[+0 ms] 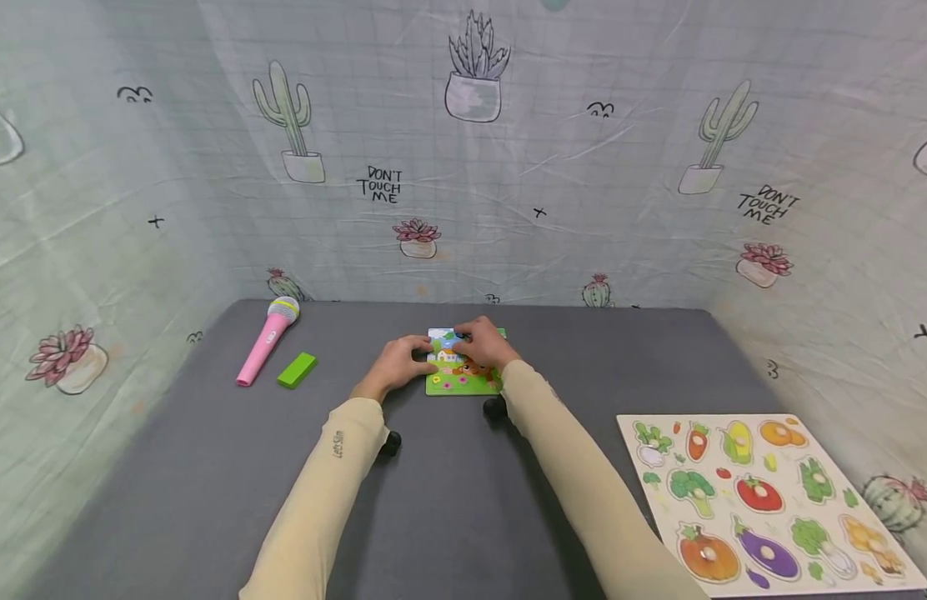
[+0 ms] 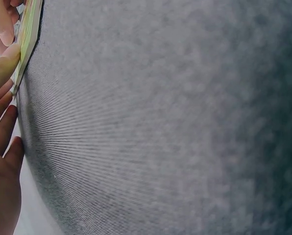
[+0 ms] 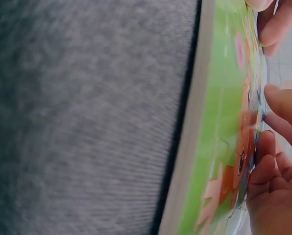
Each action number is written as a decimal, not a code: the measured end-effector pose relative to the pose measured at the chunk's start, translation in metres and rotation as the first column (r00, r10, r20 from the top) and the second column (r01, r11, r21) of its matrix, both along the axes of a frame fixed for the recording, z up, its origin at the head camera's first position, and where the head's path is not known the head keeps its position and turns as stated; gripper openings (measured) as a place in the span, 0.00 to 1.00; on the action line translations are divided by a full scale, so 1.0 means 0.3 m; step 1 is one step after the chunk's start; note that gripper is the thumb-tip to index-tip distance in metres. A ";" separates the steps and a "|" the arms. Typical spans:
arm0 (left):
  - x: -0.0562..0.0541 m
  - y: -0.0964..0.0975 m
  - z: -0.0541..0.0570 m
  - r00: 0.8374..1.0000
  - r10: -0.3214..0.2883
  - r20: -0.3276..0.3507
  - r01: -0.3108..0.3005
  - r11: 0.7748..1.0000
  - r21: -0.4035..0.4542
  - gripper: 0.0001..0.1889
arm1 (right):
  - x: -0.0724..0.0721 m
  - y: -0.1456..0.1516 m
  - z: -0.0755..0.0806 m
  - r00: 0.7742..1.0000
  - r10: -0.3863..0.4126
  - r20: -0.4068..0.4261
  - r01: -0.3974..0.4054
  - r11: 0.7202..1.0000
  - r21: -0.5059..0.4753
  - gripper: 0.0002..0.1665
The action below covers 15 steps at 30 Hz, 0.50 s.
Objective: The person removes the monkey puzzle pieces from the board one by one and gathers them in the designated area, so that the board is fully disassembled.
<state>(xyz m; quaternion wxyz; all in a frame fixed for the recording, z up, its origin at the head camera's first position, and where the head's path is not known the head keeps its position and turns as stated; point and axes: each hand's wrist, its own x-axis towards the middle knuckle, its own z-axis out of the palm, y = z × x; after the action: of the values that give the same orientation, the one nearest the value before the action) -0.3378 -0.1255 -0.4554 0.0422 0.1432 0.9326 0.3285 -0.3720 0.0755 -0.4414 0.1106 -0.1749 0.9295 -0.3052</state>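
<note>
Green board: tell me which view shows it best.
The head view: it shows most of the green board from above, though the right hand covers part. The right wrist view gives its edge and a steeply slanted, partial close-up; the left wrist view, only a thin sliver at upper left.

PLACE: screened-off tabletop booth, room beyond hidden | SIGNS: cactus-print sheet (image 1: pixel 553 158) enclosing grey table (image 1: pixel 171 492)
</note>
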 end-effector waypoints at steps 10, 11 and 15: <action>-0.004 0.003 0.015 1.000 -0.001 -0.003 0.001 1.000 -0.016 0.24 | -0.013 -0.006 0.009 0.998 -0.050 0.035 0.051 0.997 -0.052 0.26; -0.003 0.002 0.016 1.000 -0.006 -0.007 0.005 1.000 -0.019 0.24 | -0.014 -0.005 0.009 0.998 -0.053 0.040 0.055 0.997 -0.061 0.25; -0.001 0.001 0.020 1.000 -0.009 0.003 0.010 1.000 -0.022 0.25 | -0.017 -0.006 0.008 0.996 -0.058 0.063 0.063 0.994 -0.089 0.26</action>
<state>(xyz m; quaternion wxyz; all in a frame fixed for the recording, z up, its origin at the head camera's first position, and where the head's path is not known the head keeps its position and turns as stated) -0.3381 -0.1251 -0.4493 0.0467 0.1467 0.9355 0.3181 -0.3771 0.0737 -0.4389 0.1211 -0.1422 0.9158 -0.3557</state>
